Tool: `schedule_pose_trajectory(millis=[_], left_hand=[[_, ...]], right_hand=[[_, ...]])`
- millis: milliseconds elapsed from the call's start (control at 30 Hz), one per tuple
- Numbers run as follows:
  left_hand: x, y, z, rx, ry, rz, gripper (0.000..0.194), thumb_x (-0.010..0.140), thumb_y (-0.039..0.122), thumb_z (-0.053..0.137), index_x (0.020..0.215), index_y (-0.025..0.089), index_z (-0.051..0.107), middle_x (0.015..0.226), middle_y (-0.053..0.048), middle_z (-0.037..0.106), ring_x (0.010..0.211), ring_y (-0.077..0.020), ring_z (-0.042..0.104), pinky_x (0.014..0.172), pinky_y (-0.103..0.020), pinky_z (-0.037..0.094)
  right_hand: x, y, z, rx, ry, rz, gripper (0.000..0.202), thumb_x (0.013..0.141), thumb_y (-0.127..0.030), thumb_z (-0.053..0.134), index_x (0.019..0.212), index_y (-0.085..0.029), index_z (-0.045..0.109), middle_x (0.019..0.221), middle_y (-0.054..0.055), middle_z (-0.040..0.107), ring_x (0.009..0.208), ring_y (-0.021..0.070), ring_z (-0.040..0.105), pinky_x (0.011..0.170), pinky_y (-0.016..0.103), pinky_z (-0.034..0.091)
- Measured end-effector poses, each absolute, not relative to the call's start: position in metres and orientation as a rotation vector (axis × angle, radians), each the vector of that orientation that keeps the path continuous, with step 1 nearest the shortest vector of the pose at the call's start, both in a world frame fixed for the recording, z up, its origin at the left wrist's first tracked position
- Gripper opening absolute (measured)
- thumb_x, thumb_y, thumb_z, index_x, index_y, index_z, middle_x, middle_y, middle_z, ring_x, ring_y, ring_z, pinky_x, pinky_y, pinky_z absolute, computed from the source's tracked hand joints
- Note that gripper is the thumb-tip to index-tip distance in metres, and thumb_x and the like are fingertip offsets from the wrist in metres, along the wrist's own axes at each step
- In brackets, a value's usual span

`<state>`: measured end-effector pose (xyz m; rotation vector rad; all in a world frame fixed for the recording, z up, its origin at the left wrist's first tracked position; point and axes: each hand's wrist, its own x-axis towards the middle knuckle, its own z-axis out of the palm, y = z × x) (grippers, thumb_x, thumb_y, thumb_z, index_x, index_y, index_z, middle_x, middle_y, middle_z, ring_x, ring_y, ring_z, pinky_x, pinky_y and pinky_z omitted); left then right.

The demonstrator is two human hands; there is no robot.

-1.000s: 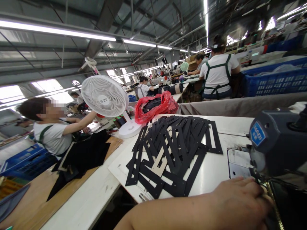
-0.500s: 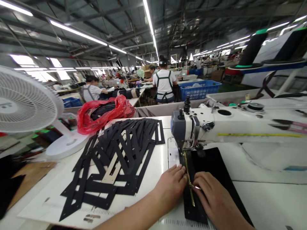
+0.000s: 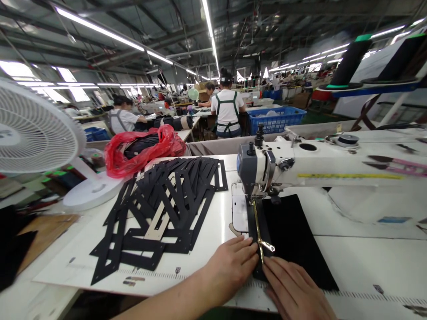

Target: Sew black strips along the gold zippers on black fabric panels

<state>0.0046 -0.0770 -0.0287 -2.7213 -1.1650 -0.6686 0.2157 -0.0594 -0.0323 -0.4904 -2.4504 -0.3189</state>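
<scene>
In the head view, a black fabric strip (image 3: pixel 265 222) carrying a gold-toothed metal zip (image 3: pixel 256 220) lies on the white table (image 3: pixel 218 226), its far end under the needle area of a white and dark-grey sewing machine (image 3: pixel 313 162). A black fabric panel (image 3: pixel 295 240) spreads flat to its right. The left hand (image 3: pixel 233 260) lies along the strip's left edge, fingers straight, close together and spread flat rather than curled round anything. The right hand (image 3: pixel 293 284) covers the near end, fingers extended; whether its thumb pinches the strip from below I cannot tell. The gold zip pull (image 3: pixel 267 245) sits between the hands, pointing right.

To guide this well, I would keep light, even pressure from both sides so the teeth run straight, keep the pull well short of the foot, and keep fingertips clear of the needle. The heaped black cut-out frames (image 3: pixel 182 209) on the left stay best untouched by the left forearm.
</scene>
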Motion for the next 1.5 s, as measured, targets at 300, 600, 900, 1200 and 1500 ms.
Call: schedule_pose_trajectory(millis=[300,600,900,1200,1500], left_hand=[[0.012,-0.063,0.017,-2.8,-1.76,-0.617,0.034,0.066,0.031,0.072,0.092,0.016,0.056,0.089,-0.004,0.062,0.082,-0.0209,0.058,0.074,-0.031,0.048],[0.014,-0.043,0.034,-2.54,-1.909,-1.004,0.019,0.076,0.031,0.07,0.069,0.017,0.06,0.068,0.002,0.062,0.064,-0.0137,0.059,0.056,-0.021,0.039],[0.015,-0.073,-0.002,-2.677,-1.528,-0.953,0.013,0.082,0.013,0.052,0.088,0.017,0.063,0.088,-0.004,0.067,0.078,-0.0154,0.064,0.07,-0.024,0.049],[0.007,-0.054,-0.008,-2.674,-1.552,-0.783,0.038,0.087,0.032,0.053,0.12,0.014,0.051,0.126,-0.011,0.055,0.115,-0.0208,0.052,0.101,-0.036,0.04],[0.017,-0.03,-0.033,-2.537,-1.57,-0.581,0.037,0.087,0.029,0.055,0.118,0.009,0.053,0.13,-0.017,0.05,0.122,-0.0279,0.046,0.105,-0.042,0.037]], right_hand=[[0.198,-0.009,0.029,-1.02,-2.434,0.816,0.024,0.088,-0.024,0.044,0.076,-0.022,0.065,0.075,0.001,0.066,0.07,0.0161,0.061,0.064,0.026,0.046],[0.193,0.006,0.066,-0.981,-2.44,0.813,0.021,0.087,-0.03,0.047,0.079,-0.023,0.065,0.075,-0.001,0.065,0.07,0.0154,0.06,0.063,0.026,0.044],[0.197,-0.024,0.022,-0.58,-2.55,0.202,0.019,0.084,-0.013,0.046,0.083,-0.02,0.063,0.081,0.003,0.065,0.075,0.0161,0.059,0.066,0.028,0.047],[0.214,-0.046,-0.034,-0.441,-2.426,-0.26,0.033,0.081,-0.006,0.04,0.1,-0.016,0.065,0.1,0.005,0.069,0.091,0.0176,0.062,0.078,0.028,0.05],[0.2,0.002,-0.01,-0.725,-2.46,-0.202,0.034,0.09,-0.022,0.039,0.113,-0.005,0.058,0.115,0.018,0.06,0.108,0.0249,0.056,0.089,0.041,0.05]])
